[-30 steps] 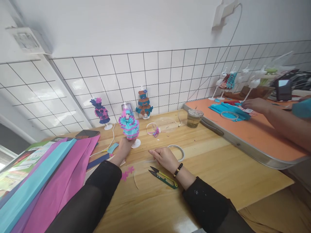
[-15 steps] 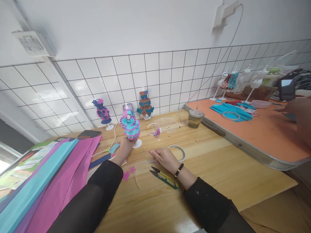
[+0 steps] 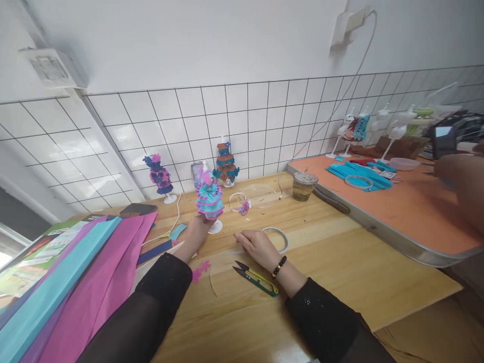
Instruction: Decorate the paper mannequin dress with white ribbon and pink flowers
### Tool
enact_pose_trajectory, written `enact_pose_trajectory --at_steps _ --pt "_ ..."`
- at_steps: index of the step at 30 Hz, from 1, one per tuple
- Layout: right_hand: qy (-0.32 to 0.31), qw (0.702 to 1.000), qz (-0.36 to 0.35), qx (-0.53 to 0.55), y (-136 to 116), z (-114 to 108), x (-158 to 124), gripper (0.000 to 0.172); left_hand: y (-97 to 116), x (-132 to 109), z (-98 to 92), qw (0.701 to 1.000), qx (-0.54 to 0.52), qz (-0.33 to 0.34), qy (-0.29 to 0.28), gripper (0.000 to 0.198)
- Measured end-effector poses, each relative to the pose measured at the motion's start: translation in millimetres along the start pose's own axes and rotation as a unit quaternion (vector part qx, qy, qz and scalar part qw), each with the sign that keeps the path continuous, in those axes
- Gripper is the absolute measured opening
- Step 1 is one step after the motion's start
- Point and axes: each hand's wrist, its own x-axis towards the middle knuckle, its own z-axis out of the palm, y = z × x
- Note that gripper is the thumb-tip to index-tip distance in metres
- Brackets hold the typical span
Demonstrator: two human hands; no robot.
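A person's left hand [image 3: 196, 233] is closed around the stem of a paper-dress doll [image 3: 208, 197], holding it roughly upright near the back of the wooden table [image 3: 340, 267], before a tiled wall [image 3: 264, 116]. The right hand [image 3: 259, 245] lies flat and empty, fingers stretched out, between a tape ring [image 3: 285, 242] and green thread snips [image 3: 257, 278]

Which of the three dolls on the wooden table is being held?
The pink-and-teal doll, gripped below its skirt by the left hand; the purple doll and brown doll stand free by the wall.
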Motion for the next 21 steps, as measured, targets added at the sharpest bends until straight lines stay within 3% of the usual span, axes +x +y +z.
enact_pose_trajectory --at_steps 21 --pt "0.005 1.000 0.009 0.008 -0.9 -2.0 0.4 0.048 6.5 -8.1 -1.4 1.000 -0.027 -0.011 0.007 0.035"
